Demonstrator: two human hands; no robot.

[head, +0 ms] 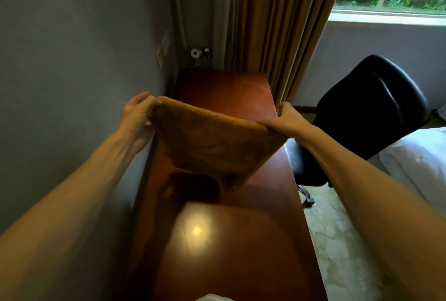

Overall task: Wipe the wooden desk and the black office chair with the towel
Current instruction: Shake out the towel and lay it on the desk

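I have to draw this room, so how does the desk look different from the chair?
The desk is reddish-brown wood; the chair is black. The desk has a long flat top along the wall; the chair has a curved back. Both are shiny.

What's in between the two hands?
The towel stretches between the left hand and right hand, held up over the wooden desk, in the head view.
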